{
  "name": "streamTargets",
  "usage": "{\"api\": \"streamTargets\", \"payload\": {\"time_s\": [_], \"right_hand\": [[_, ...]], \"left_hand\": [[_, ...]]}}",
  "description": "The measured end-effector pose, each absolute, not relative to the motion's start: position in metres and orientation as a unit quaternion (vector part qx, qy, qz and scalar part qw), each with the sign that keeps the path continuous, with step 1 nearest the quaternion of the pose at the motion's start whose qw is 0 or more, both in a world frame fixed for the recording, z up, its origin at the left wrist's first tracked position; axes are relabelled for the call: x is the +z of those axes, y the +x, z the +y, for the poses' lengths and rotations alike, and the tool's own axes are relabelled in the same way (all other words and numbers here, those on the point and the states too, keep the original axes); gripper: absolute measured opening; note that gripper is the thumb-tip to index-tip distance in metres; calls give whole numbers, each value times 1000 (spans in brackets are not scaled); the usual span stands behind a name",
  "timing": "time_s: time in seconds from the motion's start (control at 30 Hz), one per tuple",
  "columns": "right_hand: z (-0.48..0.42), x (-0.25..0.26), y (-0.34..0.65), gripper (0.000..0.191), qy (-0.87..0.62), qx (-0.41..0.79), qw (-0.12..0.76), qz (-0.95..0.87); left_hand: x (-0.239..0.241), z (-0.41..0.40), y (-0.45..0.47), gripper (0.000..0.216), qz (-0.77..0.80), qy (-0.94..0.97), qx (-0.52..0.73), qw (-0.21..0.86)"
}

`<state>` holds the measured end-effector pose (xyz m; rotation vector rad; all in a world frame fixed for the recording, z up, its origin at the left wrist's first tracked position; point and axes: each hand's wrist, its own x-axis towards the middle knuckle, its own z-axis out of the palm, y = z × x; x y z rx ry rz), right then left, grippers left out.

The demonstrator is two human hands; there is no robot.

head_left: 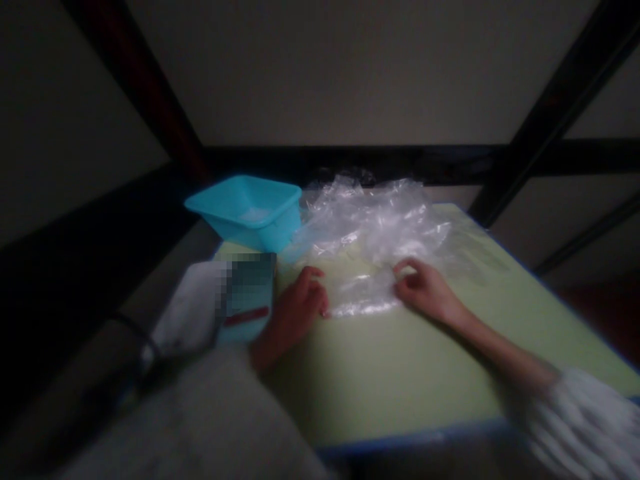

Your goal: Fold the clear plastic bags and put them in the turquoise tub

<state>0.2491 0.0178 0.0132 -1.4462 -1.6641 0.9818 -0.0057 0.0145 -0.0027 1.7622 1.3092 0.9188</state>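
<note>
A clear plastic bag [363, 295] lies stretched between my two hands, low over the yellow-green table. At its left end my left hand [300, 300] has its fingers curled in and closed on the edge. My right hand [423, 288] pinches the right end between thumb and fingers. Just beyond, a loose heap of crumpled clear plastic bags [385, 223] spreads across the back of the table. The picture is dim and blurred, so the exact fingertip contact is hard to make out.
A turquoise plastic basin [280, 223] stands at the back left, with something whitish inside. Left of my left hand lies a flat, partly pixelated object [250, 293] beside a white item [187, 300]. The table [400, 380] has a blue edge; a wall with dark bars rises behind it.
</note>
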Motion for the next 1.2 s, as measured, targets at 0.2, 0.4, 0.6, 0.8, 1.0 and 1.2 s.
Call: {"api": "streamTargets", "payload": {"time_s": [0.2,0.4,0.6,0.8,1.0,1.2], "right_hand": [[16,10,249,29,-580,314,372,-653],[16,12,249,25,-584,245,348,-691],[15,13,248,26,-584,239,343,-696],[15,12,248,26,-586,227,348,-696],[16,9,250,28,-582,223,350,-699],[17,7,251,29,-584,218,349,-699]], "left_hand": [[-9,19,-6,24,517,673,364,383],[-12,20,-6,25,509,659,370,412],[-3,16,0,34,508,635,377,443],[3,15,2,39,533,625,404,402],[7,14,3,40,552,629,413,360],[5,15,2,43,549,635,421,345]]}}
